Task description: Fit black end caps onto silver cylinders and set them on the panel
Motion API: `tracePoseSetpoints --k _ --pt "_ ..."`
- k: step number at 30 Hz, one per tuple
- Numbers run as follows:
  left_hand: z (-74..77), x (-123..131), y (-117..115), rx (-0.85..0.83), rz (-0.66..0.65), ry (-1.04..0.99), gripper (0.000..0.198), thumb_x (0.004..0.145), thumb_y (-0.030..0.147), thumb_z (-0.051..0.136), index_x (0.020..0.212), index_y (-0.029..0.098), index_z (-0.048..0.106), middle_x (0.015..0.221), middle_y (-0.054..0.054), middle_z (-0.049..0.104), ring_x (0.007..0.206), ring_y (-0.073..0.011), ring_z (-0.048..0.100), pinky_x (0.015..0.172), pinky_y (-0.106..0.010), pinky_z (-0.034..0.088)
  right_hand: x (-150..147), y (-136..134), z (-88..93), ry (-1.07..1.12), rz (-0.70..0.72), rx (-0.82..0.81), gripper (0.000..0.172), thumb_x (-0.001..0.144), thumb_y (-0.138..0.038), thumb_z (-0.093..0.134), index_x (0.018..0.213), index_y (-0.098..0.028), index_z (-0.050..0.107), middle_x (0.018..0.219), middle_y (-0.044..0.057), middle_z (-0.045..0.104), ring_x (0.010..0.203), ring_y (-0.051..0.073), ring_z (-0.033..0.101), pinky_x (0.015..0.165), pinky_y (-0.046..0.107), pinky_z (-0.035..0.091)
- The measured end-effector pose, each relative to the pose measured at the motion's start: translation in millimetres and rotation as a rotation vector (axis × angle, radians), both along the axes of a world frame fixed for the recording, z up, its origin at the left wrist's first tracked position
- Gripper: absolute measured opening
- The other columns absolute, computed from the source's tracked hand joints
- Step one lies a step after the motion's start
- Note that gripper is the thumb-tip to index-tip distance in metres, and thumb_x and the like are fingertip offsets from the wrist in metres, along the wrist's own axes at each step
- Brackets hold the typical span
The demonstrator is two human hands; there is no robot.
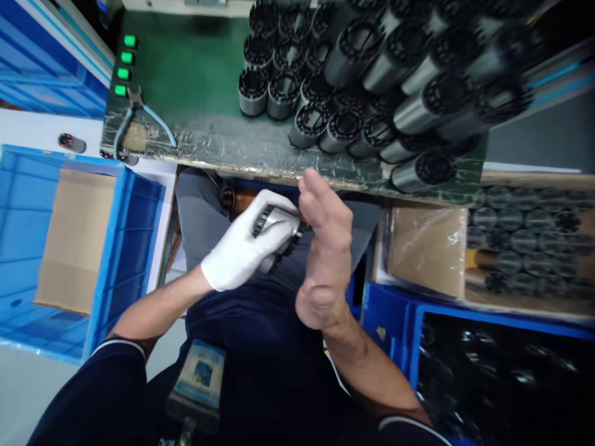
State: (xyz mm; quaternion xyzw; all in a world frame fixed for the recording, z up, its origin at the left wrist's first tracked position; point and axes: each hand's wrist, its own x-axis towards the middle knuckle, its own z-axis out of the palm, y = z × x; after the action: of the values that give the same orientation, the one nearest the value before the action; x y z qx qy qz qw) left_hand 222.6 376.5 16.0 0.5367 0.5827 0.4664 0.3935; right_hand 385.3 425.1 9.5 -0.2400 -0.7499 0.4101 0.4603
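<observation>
My left hand [244, 248], in a white glove, grips a grey metal cylinder with a black toothed end [274, 226] over my lap, just below the bench's front edge. My bare right hand [325, 248] stands edge-on beside it, fingers straight and together, its palm against the cylinder's right end. Whether the right hand holds anything is hidden. Many more of the same grey cylinders [353, 93] are heaped and lined up on the green bench top [186, 80] above my hands.
Blue-handled pliers [139, 118] lie at the bench's left end beside green lit buttons [124, 65]. A blue crate [116, 248] lined with cardboard stands at my left. A cardboard box [427, 244] and more cylinders [525, 235] are at my right.
</observation>
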Motion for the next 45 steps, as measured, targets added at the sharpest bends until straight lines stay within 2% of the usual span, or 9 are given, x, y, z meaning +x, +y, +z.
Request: tracePoseSetpoints --k 4,10,16,21,32,36,40,42,45 --pt "18.3 -53.3 46.1 0.182 0.044 0.634 0.057 0.099 0.065 0.084 0.131 0.02 0.069 0.131 -0.011 0.077 0.122 -0.0311 0.077 0.108 -0.044 0.064 39.5 6.1 -26.3 -0.058 -0.008 -0.164 0.055 0.119 -0.059 0.055 0.168 -0.036 0.062 0.166 0.009 0.064 0.152 0.034 0.066 0.13 0.059 0.056" --pt "1.7 -98.8 123.8 0.228 -0.192 1.197 0.061 0.105 0.07 0.074 0.141 0.02 0.075 0.137 -0.018 0.077 0.131 -0.0406 0.069 0.102 -0.055 0.061 66.2 -19.8 -45.6 -0.286 0.083 -0.354 0.036 0.12 -0.038 0.061 0.153 -0.029 0.069 0.14 0.009 0.078 0.12 0.023 0.08 0.109 0.043 0.065" --pt "-19.4 -119.4 133.0 0.239 -0.194 1.019 0.049 0.107 0.076 0.061 0.124 0.035 0.081 0.153 -0.002 0.075 0.151 -0.0301 0.056 0.133 -0.066 0.044 68.7 -44.2 -58.0 -0.476 0.326 -0.405 0.029 0.117 -0.032 0.065 0.144 -0.03 0.076 0.135 0.007 0.081 0.126 0.025 0.079 0.113 0.041 0.065" --pt "-23.4 -126.5 156.5 0.278 -0.33 0.99 0.046 0.103 0.075 0.075 0.112 0.03 0.081 0.151 -0.007 0.079 0.156 -0.0348 0.06 0.142 -0.072 0.033 64.8 -28.1 -60.8 -0.669 0.471 -0.38 0.034 0.112 -0.026 0.071 0.145 -0.032 0.078 0.132 0.006 0.082 0.12 0.03 0.078 0.109 0.05 0.065" --pt "-20.1 -132.2 174.4 0.356 -0.393 0.885 0.031 0.107 0.054 0.08 0.109 0.023 0.083 0.14 -0.017 0.083 0.14 -0.0355 0.074 0.127 -0.066 0.055 27.7 47.3 -10.2 -0.907 0.546 -0.231 0.039 0.118 -0.03 0.062 0.156 -0.029 0.07 0.143 0.01 0.077 0.126 0.032 0.073 0.113 0.053 0.061" --pt "-19.6 -128.2 174.1 0.402 -0.339 0.864 0.035 0.103 0.058 0.081 0.113 0.024 0.083 0.138 -0.018 0.084 0.134 -0.0354 0.077 0.123 -0.063 0.058 14.1 63.5 3.2 -0.924 0.561 -0.177 0.038 0.116 -0.03 0.064 0.154 -0.03 0.071 0.14 0.009 0.078 0.124 0.03 0.074 0.112 0.05 0.061" --pt "-10.1 -134.9 160.6 0.466 -0.256 0.841 0.073 0.081 0.094 0.08 0.113 0.028 0.081 0.137 -0.016 0.085 0.131 -0.0387 0.077 0.126 -0.067 0.055 2.8 74.0 11.6 -0.897 0.559 -0.158 0.038 0.115 -0.029 0.066 0.152 -0.029 0.074 0.136 0.01 0.079 0.122 0.03 0.075 0.111 0.051 0.063" --pt "0.4 -145.0 142.1 0.455 -0.083 0.827 0.084 0.075 0.106 0.07 0.11 0.03 0.079 0.133 -0.013 0.085 0.131 -0.038 0.078 0.128 -0.066 0.053 -4.6 77.4 13.7 -0.847 0.556 -0.172 0.037 0.115 -0.029 0.066 0.15 -0.029 0.075 0.136 0.01 0.079 0.123 0.03 0.076 0.113 0.051 0.063" --pt "19.4 -168.0 102.9 0.284 0.38 0.819 0.08 0.093 0.101 0.048 0.117 0.03 0.075 0.139 -0.014 0.08 0.139 -0.0351 0.073 0.129 -0.059 0.053 -21.9 80.5 13.5 -0.721 0.546 -0.224 0.034 0.116 -0.03 0.065 0.148 -0.028 0.076 0.14 0.011 0.079 0.129 0.028 0.075 0.118 0.049 0.062"
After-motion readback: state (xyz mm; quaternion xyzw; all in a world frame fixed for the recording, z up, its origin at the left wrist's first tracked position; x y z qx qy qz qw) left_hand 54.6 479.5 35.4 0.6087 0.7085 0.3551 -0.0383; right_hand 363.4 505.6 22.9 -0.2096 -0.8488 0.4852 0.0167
